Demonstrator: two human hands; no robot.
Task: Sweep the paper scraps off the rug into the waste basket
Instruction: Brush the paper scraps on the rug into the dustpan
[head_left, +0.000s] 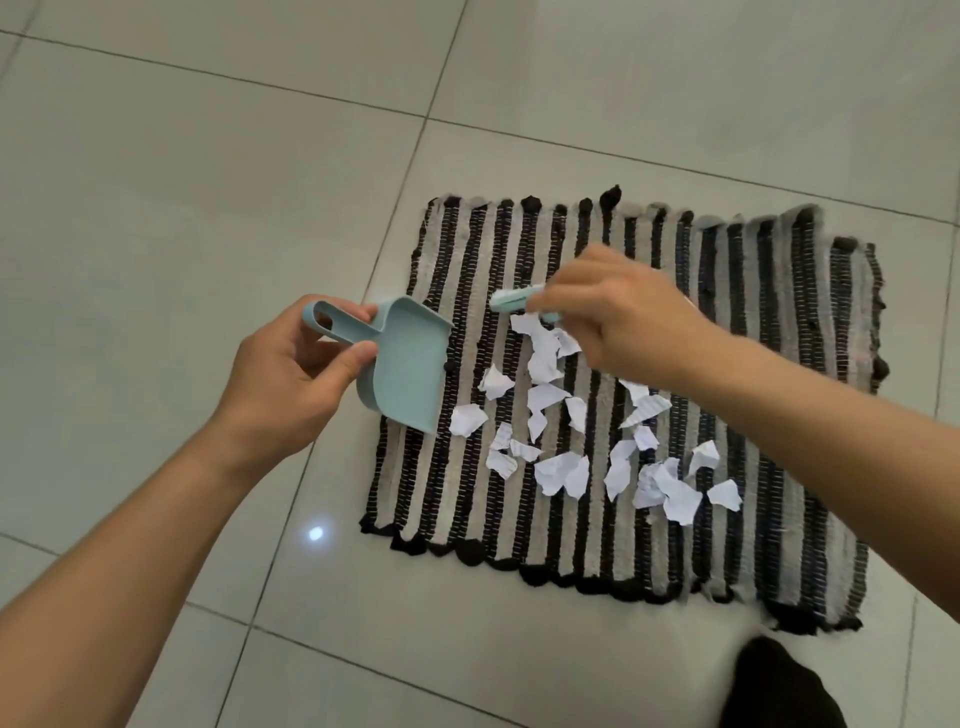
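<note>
Striped rug (769, 364), paper scraps (561, 415) between hands, left hand (291, 379) gripping dustpan (405, 364), right hand (618, 317) gripping brush (511, 300)

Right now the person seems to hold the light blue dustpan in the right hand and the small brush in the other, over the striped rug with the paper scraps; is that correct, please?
Not quite: the head view shows the dustpan in the left hand, by its handle. The right hand holds the small brush above the paper scraps on the striped rug.

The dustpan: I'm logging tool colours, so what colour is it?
Pale blue. The dustpan, held in the left hand, shows clearly in the head view.
</note>
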